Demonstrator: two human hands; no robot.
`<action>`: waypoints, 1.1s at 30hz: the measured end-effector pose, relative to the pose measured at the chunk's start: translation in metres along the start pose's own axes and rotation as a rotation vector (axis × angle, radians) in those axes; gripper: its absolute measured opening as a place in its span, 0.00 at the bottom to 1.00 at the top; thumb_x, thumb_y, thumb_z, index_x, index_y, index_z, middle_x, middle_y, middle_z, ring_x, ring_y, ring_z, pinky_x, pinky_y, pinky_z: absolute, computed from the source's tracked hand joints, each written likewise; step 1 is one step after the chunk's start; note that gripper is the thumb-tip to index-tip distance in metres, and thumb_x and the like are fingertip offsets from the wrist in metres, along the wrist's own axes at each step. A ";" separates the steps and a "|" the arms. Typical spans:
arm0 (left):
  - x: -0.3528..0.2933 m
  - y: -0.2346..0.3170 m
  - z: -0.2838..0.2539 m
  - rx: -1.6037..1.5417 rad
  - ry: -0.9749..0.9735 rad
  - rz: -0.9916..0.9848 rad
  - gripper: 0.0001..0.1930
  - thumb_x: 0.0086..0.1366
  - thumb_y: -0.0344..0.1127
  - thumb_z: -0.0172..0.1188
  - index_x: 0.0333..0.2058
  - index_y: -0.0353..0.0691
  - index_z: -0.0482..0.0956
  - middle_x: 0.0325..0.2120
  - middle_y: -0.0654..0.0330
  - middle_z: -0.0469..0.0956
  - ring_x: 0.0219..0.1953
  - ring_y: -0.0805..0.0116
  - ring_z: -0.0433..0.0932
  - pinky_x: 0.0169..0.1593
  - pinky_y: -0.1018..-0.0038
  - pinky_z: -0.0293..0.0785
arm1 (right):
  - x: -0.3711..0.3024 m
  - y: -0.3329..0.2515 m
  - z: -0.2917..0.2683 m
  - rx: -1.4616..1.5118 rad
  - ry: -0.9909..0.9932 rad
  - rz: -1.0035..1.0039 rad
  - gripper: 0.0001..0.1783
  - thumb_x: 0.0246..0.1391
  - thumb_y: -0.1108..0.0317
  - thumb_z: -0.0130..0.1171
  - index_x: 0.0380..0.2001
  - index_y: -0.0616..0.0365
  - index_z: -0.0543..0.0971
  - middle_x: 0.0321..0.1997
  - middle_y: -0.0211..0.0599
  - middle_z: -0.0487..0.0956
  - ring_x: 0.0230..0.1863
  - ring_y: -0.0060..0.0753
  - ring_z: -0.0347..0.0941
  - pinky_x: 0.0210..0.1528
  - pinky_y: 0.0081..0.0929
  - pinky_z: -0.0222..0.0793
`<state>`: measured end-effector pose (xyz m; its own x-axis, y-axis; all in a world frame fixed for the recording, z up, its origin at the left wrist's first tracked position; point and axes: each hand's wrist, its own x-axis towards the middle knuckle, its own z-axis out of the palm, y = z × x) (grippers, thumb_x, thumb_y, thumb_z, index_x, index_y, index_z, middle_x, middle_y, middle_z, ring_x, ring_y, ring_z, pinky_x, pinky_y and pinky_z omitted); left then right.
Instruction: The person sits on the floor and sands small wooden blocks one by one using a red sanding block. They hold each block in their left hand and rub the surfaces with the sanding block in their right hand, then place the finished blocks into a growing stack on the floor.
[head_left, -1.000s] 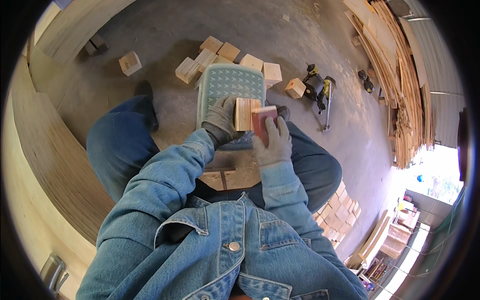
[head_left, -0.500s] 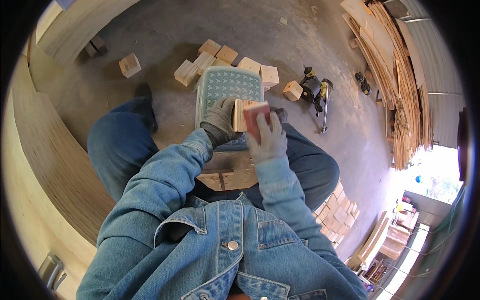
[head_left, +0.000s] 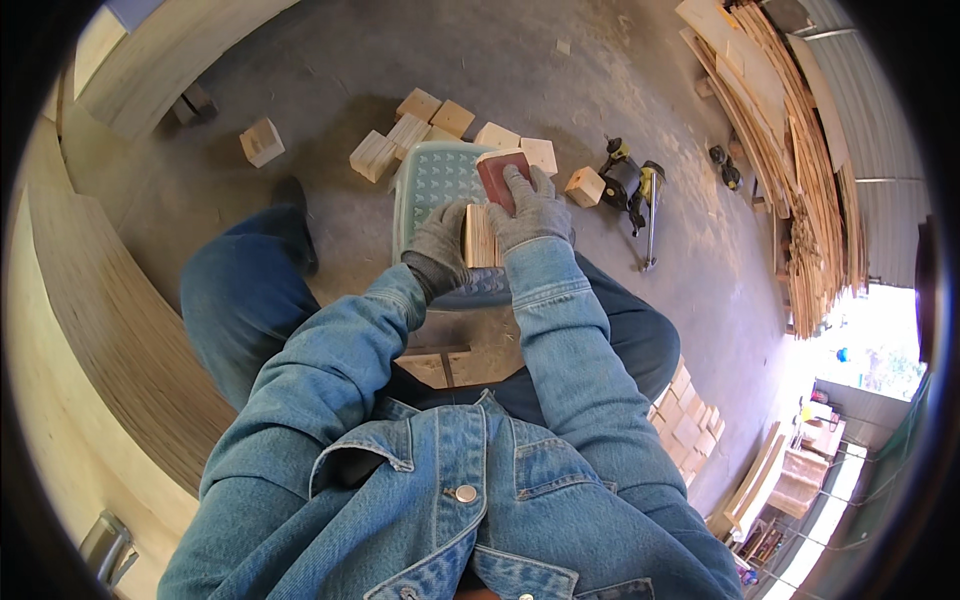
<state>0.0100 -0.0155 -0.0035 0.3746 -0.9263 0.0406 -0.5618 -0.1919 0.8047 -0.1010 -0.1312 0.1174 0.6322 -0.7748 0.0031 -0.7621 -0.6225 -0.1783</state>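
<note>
My left hand (head_left: pixel 437 245), in a grey glove, grips a pale wooden block (head_left: pixel 484 240) by its left side, above a light green plastic stool (head_left: pixel 440 170) between my knees. In my gloved right hand (head_left: pixel 533 215) is a reddish-brown sanding block (head_left: pixel 502 176), held by fingers laid over its face. It sits at the far end of the wooden block, and I cannot tell whether the two touch. The right hand partly covers the wooden block's right side.
Several loose wooden blocks (head_left: pixel 375 156) lie on the floor beyond the stool. Right of them are yellow-green and black power tools (head_left: pixel 630 180). Stacked boards (head_left: pixel 790 150) lean at the far right, and more blocks (head_left: pixel 687 425) are piled by my right knee. Large timber panels (head_left: pixel 110 330) stand at left.
My right hand has pushed the sanding block away from me, from beside the wooden block to its far end. The left hand and wooden block have barely moved.
</note>
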 end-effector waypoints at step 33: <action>-0.008 0.039 -0.030 0.075 -0.122 -0.112 0.61 0.41 0.55 0.80 0.71 0.39 0.57 0.68 0.39 0.63 0.72 0.42 0.63 0.74 0.58 0.65 | -0.034 0.141 0.072 0.787 -0.097 0.297 0.43 0.49 0.58 0.80 0.67 0.59 0.75 0.64 0.52 0.80 0.62 0.44 0.78 0.66 0.33 0.72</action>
<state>0.0073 -0.0059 0.0453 0.3484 -0.9293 -0.1223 -0.5766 -0.3154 0.7537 -0.2198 -0.1844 0.0212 0.4578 -0.8586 -0.2306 -0.6015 -0.1082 -0.7915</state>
